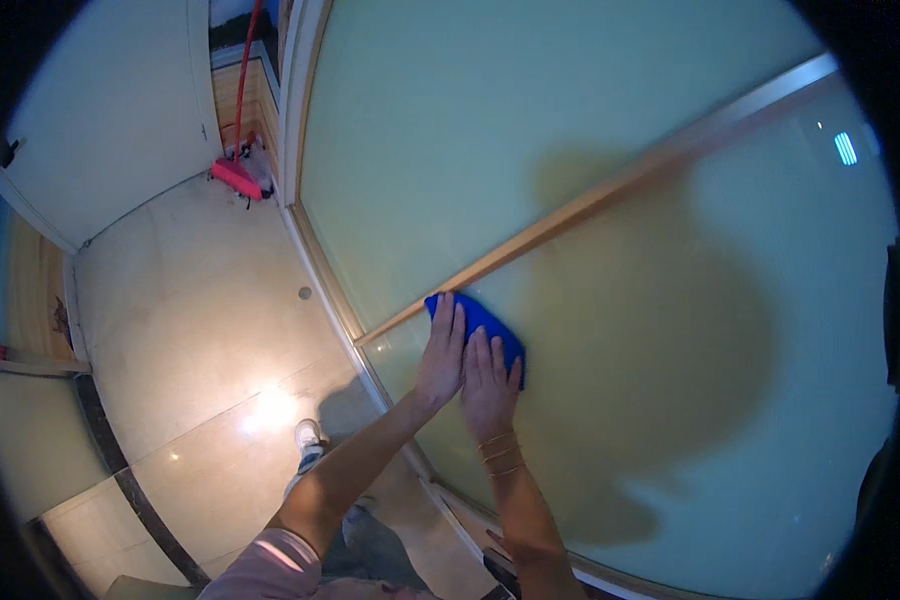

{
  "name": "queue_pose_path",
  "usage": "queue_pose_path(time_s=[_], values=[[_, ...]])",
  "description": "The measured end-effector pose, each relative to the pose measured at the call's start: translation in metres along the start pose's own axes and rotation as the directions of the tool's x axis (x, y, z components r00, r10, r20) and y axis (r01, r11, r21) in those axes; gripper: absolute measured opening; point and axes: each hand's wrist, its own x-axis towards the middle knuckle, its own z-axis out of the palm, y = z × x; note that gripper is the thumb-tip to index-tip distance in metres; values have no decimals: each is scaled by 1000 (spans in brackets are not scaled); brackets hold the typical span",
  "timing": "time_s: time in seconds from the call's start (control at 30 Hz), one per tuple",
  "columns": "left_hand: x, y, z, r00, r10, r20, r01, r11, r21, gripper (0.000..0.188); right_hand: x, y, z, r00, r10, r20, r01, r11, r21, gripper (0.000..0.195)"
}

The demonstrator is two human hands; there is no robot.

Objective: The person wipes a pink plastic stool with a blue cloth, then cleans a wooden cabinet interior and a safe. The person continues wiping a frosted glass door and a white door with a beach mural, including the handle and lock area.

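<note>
My left hand [443, 356] and my right hand [491, 379] lie side by side on a folded blue cloth [487, 322], with fingers stretched out over it. Both press it flat against a large frosted glass panel [420, 180]. The cloth's upper left corner touches a slim metal frame bar [525, 244] that runs slantwise across the glass. Thin bracelets circle my right wrist. My palms hide part of the cloth.
A red broom [236, 178] leans in the corner beside a white door [120, 112], with debris around its head. A small round drain [305, 293] is set in the tiled floor [195, 300]. A metal track [330, 300] edges the glass.
</note>
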Motion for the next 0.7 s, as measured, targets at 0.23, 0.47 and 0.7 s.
queue_pose_path(time_s=[0.23,0.47,0.7], values=[[48,63,-12,967,201,-157,-217,972,-88,52,11,45,-57,931,260,-257,-217,959,184,37],[-94,67,51,999,46,10,-44,988,-150,54,-130,29,8,994,79,-76,-85,993,-86,42],[-217,117,109,977,178,121,-150,966,-208,50,-283,34,23,961,266,73,-272,958,92,39]])
